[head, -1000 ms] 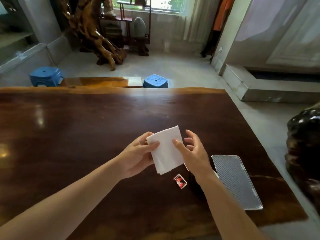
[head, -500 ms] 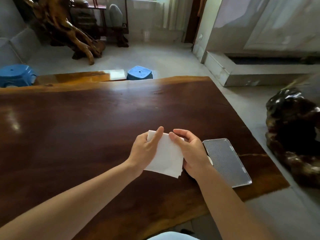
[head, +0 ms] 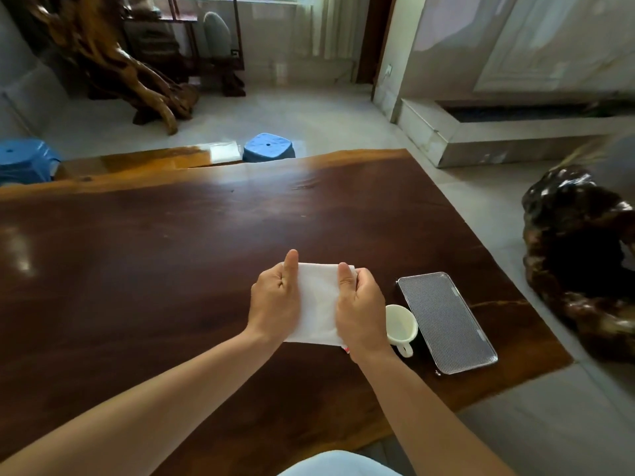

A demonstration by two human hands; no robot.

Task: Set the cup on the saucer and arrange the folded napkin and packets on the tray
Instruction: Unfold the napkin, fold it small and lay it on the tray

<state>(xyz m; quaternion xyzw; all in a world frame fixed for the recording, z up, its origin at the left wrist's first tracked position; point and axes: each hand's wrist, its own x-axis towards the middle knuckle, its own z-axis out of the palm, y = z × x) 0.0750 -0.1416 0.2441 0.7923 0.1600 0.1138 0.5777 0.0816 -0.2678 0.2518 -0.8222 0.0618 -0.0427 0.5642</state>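
A white napkin (head: 318,304) is held above the dark wooden table (head: 154,269) between both hands. My left hand (head: 273,300) grips its left edge, thumb up. My right hand (head: 360,304) grips its right edge. A white cup (head: 402,326) with its handle toward me stands on the table just right of my right wrist. Beside it lies a silver ribbed tray (head: 445,321), with nothing on it. A small red and white packet (head: 346,349) peeks out under the napkin's lower right corner. No saucer is visible.
The table's right edge runs close behind the tray. A dark glossy sculpture (head: 580,269) stands on the floor to the right. Two blue stools (head: 268,147) and a carved root piece (head: 113,63) are beyond the table's far edge.
Both hands shifted from pinching the napkin's top to gripping its two sides with thumbs on top. The camera tilted, bringing the cup into view and hiding most of the packet.
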